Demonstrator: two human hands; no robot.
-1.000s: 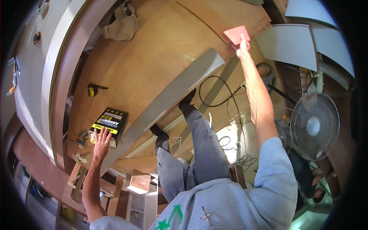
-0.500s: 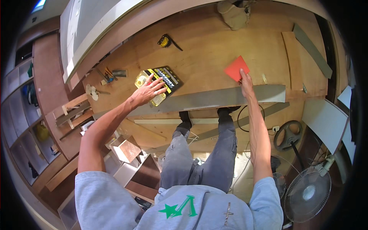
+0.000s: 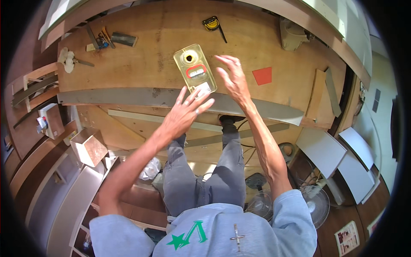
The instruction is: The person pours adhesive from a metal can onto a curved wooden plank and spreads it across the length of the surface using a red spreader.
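A rectangular gold-coloured tin can (image 3: 181, 65) stands on the wooden table, its top facing me. That top has a round pale-rimmed spout with a dark centre, a red oval ring around its middle, and a white label near the close edge. My left hand (image 3: 185, 112) is spread, its fingertips at the can's near edge; whether they touch it I cannot tell. To the right of the can, my right hand (image 3: 234, 81) is raised with fingers apart and holds nothing. A flat red square piece (image 3: 262, 76) lies on the table beyond it to the right.
A yellow-and-black tape measure (image 3: 211, 24) lies behind the can. Hand tools (image 3: 102, 39) and a grey cylinder (image 3: 124, 39) are at far left, a beige cloth bag (image 3: 292, 34) at far right. A long grey strip (image 3: 141, 96) runs along the near edge. Fans (image 3: 314, 205) stand lower right.
My right hand has let go of the red square, which now lies on the table, and has moved left to the can. The can has gone from tilted to upright. My view has turned.
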